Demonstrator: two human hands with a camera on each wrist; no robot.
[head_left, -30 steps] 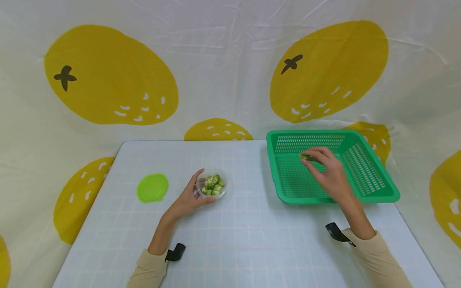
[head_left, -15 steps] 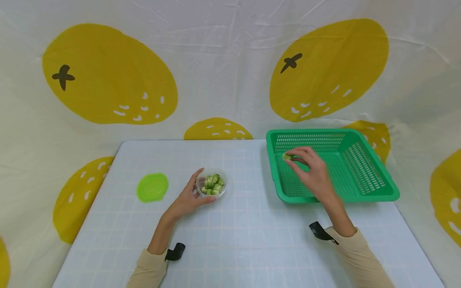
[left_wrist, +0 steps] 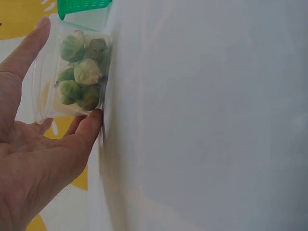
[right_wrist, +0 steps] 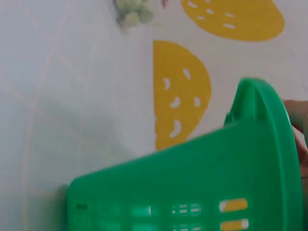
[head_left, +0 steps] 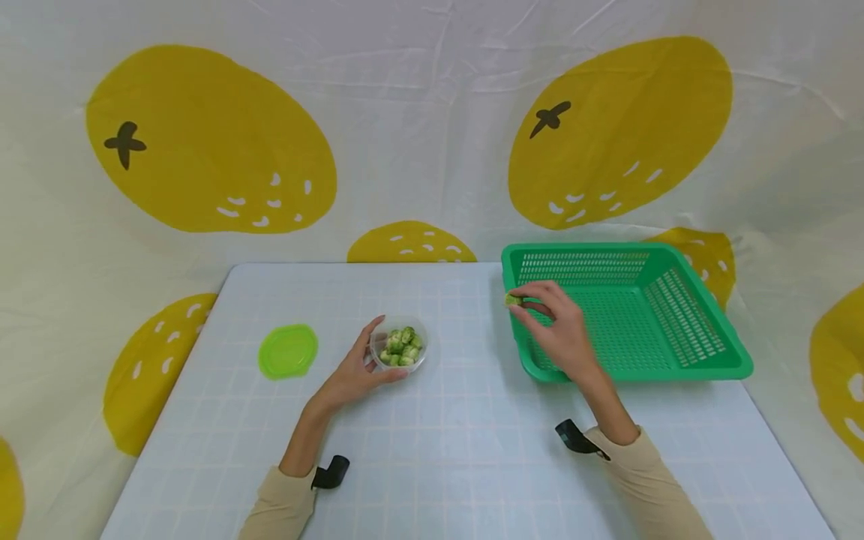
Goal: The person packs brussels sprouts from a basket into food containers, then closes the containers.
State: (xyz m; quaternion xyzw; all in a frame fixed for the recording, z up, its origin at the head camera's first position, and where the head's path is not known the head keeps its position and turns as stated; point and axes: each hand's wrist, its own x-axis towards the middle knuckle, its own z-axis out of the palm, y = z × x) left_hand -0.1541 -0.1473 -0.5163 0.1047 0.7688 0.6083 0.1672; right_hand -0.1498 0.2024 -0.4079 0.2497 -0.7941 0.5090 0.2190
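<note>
My left hand (head_left: 354, 377) grips a clear plastic tub (head_left: 418, 364) on the table, thumb on the near side and fingers round the far side. Several Brussels sprouts (head_left: 400, 347) lie inside the tub; the left wrist view shows them through its wall (left_wrist: 79, 72). Between thumb and fingertips, my right hand (head_left: 556, 326) pinches one Brussels sprout (head_left: 514, 299) over the left rim of a green plastic basket (head_left: 628, 373). In the right wrist view the basket wall (right_wrist: 192, 178) hides most of that hand, and the held sprout is out of sight.
A bright green lid (head_left: 288, 351) lies flat on the table (head_left: 432, 465), left of the tub. The basket stands at the table's back right, its rim raised above the surface. A white cloth with yellow fruit prints (head_left: 418, 150) hangs behind the table.
My right hand has moved left with the pinched sprout, from above the basket's middle to its left rim. The left hand and the tub have stayed in place.
</note>
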